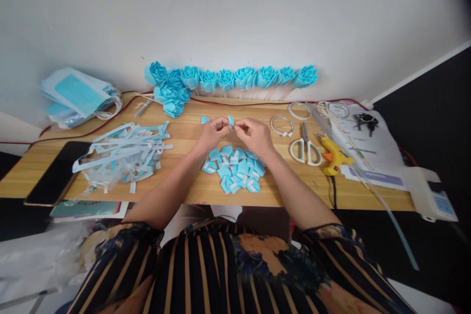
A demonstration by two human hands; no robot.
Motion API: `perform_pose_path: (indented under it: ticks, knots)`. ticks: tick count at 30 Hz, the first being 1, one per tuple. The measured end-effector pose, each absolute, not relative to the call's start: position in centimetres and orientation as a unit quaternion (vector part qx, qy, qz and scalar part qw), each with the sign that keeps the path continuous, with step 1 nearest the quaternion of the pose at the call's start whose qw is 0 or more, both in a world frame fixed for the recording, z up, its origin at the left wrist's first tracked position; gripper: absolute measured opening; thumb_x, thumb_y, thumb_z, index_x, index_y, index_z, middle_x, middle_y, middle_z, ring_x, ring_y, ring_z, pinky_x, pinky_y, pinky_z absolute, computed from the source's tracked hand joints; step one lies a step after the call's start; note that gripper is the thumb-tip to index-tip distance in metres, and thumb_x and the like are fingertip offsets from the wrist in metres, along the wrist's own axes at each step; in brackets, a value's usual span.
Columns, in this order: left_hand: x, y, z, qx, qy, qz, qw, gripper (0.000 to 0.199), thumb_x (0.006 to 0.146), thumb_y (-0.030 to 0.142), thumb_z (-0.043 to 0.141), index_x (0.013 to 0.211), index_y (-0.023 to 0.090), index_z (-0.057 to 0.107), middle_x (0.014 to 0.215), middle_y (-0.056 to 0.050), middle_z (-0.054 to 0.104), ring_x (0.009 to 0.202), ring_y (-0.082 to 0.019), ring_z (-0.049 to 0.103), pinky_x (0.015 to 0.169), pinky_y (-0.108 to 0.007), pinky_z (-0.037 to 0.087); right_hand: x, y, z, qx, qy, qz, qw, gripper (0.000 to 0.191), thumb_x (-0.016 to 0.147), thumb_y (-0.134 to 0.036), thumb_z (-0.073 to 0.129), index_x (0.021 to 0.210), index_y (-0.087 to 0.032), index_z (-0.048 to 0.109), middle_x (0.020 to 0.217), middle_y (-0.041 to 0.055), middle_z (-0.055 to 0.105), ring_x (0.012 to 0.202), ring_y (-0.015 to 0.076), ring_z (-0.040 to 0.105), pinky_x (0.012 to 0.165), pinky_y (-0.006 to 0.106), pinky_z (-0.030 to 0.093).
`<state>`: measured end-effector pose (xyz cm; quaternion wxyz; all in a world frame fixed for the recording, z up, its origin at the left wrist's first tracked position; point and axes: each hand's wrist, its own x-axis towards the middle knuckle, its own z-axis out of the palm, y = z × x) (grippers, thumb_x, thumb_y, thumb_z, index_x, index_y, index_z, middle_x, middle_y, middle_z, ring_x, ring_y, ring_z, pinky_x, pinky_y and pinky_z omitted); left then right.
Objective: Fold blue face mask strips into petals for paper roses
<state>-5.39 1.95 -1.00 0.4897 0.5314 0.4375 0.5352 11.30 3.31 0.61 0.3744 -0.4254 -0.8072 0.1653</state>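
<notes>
Both my hands meet over the middle of the wooden table, pinching one small folded blue petal [231,120] between them. My left hand [216,131] has its fingertips closed on the petal's left side. From the other side my right hand [254,133] grips it the same way. Just beyond my left hand lies a single loose blue piece [205,119]. Below my hands, a pile of folded blue petals [235,169] with white edges is spread near the table's front. Blue flowers [245,77] on pale stems lean in a row against the wall.
Left are a phone [57,171], scrap strips [125,152] and a stack of face masks [79,93]. On the right lie tape rolls [282,125], scissors [305,149], a yellow glue gun [334,157], keys [366,121] and papers [386,157]. A cable [235,103] runs along the back.
</notes>
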Motion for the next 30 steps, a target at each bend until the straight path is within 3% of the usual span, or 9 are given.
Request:
perform_pose_path:
  ticks: [23, 30]
  knots:
    - [-5.42, 2.01, -1.13, 0.528, 0.443, 0.533, 0.491, 0.02, 0.073, 0.032, 0.07, 0.071, 0.017, 0.056, 0.059, 0.004, 0.047, 0.055, -0.008, 0.04, 0.055, -0.022, 0.033, 11.15, 3.56, 0.19, -0.438, -0.798, 0.144, 0.387, 0.015, 0.084, -0.023, 0.056, 0.079, -0.02, 0.07, 0.074, 0.0026, 0.07, 0.07, 0.0167, 0.06, 0.07, 0.028, 0.042]
    - [-5.67, 1.78, -0.72, 0.505, 0.43, 0.553, 0.504, 0.021, 0.075, 0.033, 0.067, 0.07, 0.017, 0.055, 0.058, 0.004, 0.05, 0.055, -0.008, 0.043, 0.058, -0.022, 0.035, 11.97, 3.88, 0.78, -0.422, -0.732, 0.305, 0.439, 0.027, 0.091, -0.035, 0.05, 0.089, -0.019, 0.071, 0.08, 0.0031, 0.071, 0.078, 0.0174, 0.065, 0.075, 0.029, 0.047]
